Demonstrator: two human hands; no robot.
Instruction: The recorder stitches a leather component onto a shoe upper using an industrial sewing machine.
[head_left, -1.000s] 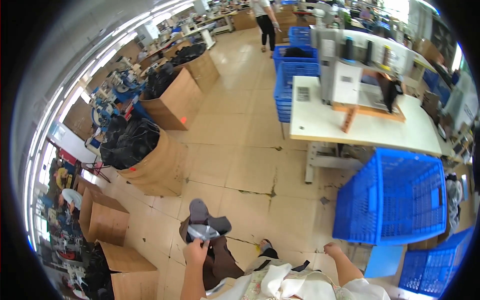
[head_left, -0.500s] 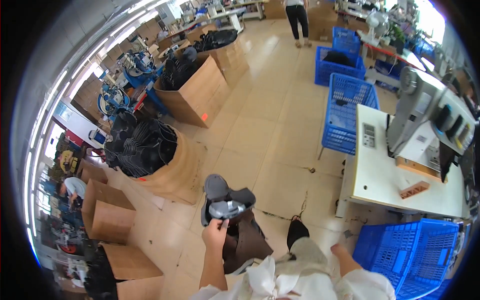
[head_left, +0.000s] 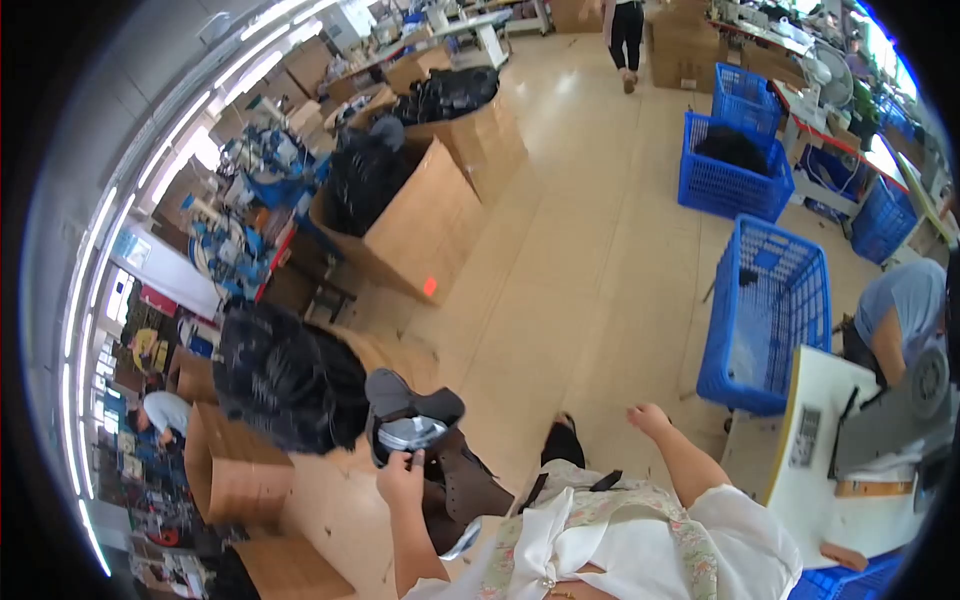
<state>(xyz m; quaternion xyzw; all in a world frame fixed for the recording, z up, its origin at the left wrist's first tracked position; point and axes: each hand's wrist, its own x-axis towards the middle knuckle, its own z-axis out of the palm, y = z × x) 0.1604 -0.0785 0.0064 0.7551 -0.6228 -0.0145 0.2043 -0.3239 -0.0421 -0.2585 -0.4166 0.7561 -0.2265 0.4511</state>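
Observation:
My left hand [head_left: 402, 478] grips a dark grey and silver shoe upper [head_left: 410, 420] by its lower edge and holds it up in front of me. A brown leather piece [head_left: 462, 490] hangs below it against my leg. My right hand [head_left: 649, 418] is empty, fingers loosely apart, held out to the side above the tan floor. A large cardboard box heaped with black pieces [head_left: 290, 378] stands just left of the shoe upper.
More cardboard boxes of dark material [head_left: 420, 220] line the left. Blue plastic crates [head_left: 768, 310] stand on the right beside a white table [head_left: 830, 450] where a seated person [head_left: 900, 320] works. Another person [head_left: 625, 30] walks far ahead. A person [head_left: 165, 412] bends at the far left.
The view has swung left: the white table and blue crates slid to the right, the cardboard boxes came closer. My left hand still holds the shoe upper, and my right hand has risen into view.

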